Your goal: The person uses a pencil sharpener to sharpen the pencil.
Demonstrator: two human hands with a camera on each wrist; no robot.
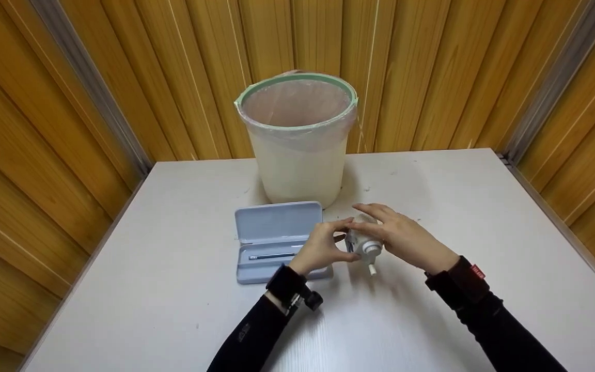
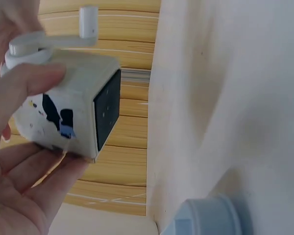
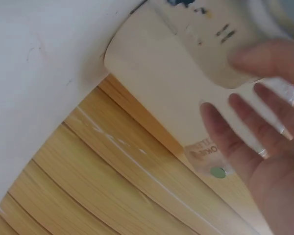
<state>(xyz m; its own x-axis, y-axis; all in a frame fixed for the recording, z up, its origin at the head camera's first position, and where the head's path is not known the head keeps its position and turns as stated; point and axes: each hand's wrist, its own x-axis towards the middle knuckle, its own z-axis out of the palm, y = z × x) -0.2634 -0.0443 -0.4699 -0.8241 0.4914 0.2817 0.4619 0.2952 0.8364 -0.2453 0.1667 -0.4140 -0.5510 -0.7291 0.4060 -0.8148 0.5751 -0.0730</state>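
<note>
A white crank-handled pencil sharpener (image 1: pixel 364 242) is held above the table by my left hand (image 1: pixel 316 249). The left wrist view shows thumb and fingers gripping the sharpener (image 2: pixel 81 88) around its printed side, with its dark base facing away from the palm. My right hand (image 1: pixel 408 237) is at the sharpener's right side, fingers extended and spread; in the right wrist view its thumb lies against or very near the sharpener (image 3: pixel 225 54). Left of the sharpener, an open light-blue pencil case (image 1: pixel 279 222) holds a dark pencil (image 1: pixel 271 256), partly hidden behind my left hand.
A cream bin (image 1: pixel 300 168) with a green rim and a clear liner stands behind the pencil case. The white table (image 1: pixel 184 268) meets wood-patterned walls (image 1: pixel 406 77) at the back and sides.
</note>
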